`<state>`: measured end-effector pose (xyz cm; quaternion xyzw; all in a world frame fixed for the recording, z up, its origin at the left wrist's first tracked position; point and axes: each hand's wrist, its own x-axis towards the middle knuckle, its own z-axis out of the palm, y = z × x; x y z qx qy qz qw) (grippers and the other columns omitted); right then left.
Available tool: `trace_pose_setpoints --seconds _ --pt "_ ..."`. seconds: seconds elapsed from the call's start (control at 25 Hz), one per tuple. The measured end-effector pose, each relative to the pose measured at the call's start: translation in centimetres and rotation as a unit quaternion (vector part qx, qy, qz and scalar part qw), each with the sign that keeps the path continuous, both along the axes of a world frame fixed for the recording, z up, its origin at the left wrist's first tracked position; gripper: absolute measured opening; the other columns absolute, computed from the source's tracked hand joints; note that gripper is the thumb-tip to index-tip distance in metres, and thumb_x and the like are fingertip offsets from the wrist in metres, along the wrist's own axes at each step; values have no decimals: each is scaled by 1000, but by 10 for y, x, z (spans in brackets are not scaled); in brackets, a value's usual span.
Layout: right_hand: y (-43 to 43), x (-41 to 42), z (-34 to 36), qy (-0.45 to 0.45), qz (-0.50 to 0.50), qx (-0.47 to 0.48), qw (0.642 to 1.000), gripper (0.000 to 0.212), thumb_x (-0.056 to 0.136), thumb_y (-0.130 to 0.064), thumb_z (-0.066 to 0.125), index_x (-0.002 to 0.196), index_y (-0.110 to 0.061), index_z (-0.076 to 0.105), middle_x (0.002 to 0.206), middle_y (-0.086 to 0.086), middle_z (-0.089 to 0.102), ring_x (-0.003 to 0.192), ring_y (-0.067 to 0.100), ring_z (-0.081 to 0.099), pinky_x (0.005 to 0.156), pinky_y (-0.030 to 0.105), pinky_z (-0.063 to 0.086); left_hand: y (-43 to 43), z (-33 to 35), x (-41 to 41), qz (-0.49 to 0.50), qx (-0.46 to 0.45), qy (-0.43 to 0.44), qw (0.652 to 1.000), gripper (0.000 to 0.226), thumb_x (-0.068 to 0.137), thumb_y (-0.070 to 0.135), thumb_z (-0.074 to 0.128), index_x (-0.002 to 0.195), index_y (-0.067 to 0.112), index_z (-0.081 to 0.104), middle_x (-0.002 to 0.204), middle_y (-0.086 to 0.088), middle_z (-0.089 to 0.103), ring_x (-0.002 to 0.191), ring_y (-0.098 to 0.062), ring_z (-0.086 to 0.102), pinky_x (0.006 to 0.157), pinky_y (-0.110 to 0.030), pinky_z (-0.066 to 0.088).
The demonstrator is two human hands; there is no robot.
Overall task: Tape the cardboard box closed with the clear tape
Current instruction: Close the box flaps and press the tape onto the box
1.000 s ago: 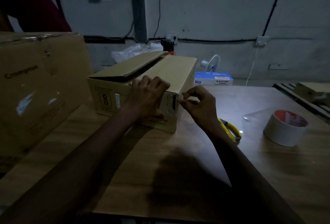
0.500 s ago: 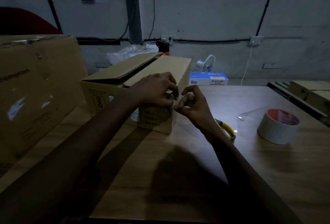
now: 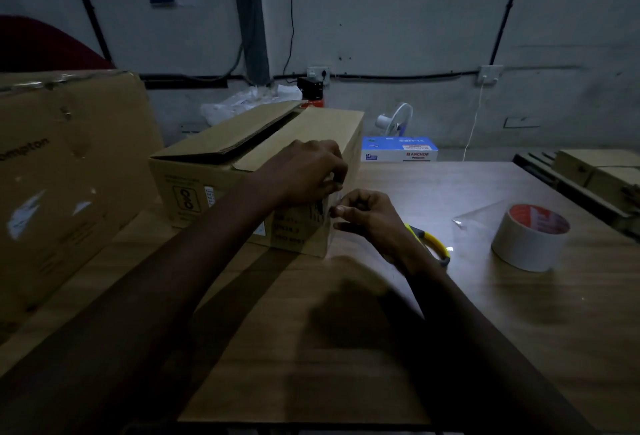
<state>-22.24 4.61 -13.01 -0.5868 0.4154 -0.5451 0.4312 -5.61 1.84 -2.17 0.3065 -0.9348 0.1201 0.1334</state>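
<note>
The brown cardboard box (image 3: 214, 188) stands mid-table, its left top flap (image 3: 235, 133) slightly raised over the right one. My left hand (image 3: 304, 174) sits curled on the box's near right top corner, fingertips pinched at the edge. Just below it, my right hand (image 3: 367, 216) pinches a faintly shiny strip of clear tape (image 3: 337, 199) against that corner's vertical edge. The tape roll (image 3: 526, 244) with a red core lies on the table to the right, a loose clear end (image 3: 481, 219) sticking out toward the box.
Yellow-handled scissors (image 3: 433, 244) lie behind my right wrist. A large cardboard box (image 3: 69, 174) stands on the left. A blue carton (image 3: 398, 150) and a small fan (image 3: 394, 119) sit beyond the wooden table (image 3: 346, 330). More boxes (image 3: 595, 171) are at far right.
My left hand has gone from flat on the box's front face up to its top corner. My right hand has dropped slightly along the corner edge, still pinching.
</note>
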Motion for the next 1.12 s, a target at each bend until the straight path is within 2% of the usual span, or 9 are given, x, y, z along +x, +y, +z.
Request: trace_pose_setpoints --seconds 0.16,0.28,0.48,0.56,0.68,0.8,1.0,1.12 --pt "-2 -3 -1 3 16 0 1000 10 89 -5 63 82 -13 66 94 13 68 92 23 66 87 45 54 5 0 -5 51 -34 -41 997 22 93 33 58 112 22 62 146 -8 35 105 -26 58 69 -29 43" --pt "-2 -2 -2 -5 17 10 1000 10 90 -4 61 85 -11 65 94 11 70 93 21 66 86 41 55 7 -1 -8 72 -44 -49 995 23 94 33 56 113 21 60 147 -10 33 102 -29 60 67 -30 43" --pt "-6 3 -3 -41 3 42 998 11 92 -3 57 85 -7 64 88 10 70 89 23 67 86 42 56 10 0 -11 87 -64 -57 992 24 94 29 56 115 18 60 150 -13 30 103 -34 60 67 -33 45" --pt "-6 10 -3 -63 -9 49 997 12 93 -2 55 84 -5 63 84 10 69 82 19 68 81 36 57 12 -4 -12 89 -83 -59 991 28 95 27 54 121 18 58 151 -16 27 100 -37 62 63 -33 43" --pt "-6 18 -1 -83 -23 51 995 11 93 -1 54 86 -1 62 80 8 67 76 15 67 69 25 58 13 -13 -12 91 -113 -53 988 29 95 22 52 123 16 55 152 -21 23 86 -38 65 55 -32 42" --pt "-6 21 2 -97 -29 55 993 9 92 3 52 87 2 60 79 9 64 76 16 65 66 22 58 13 -26 -12 97 -130 -36 986 26 94 17 53 119 9 52 150 -24 25 74 -35 65 51 -32 41" --pt "-10 25 2 -113 -49 66 990 18 94 4 44 104 9 58 84 12 62 78 19 63 66 24 56 14 -38 -12 88 -151 2 985 21 88 11 58 108 4 54 143 -26 36 73 -34 61 51 -33 36" --pt "-11 26 1 -139 -54 71 986 16 96 1 43 93 3 59 84 13 62 78 21 62 67 28 55 9 -43 -11 75 -170 19 982 18 88 13 59 105 8 54 138 -25 40 69 -32 60 50 -30 34"
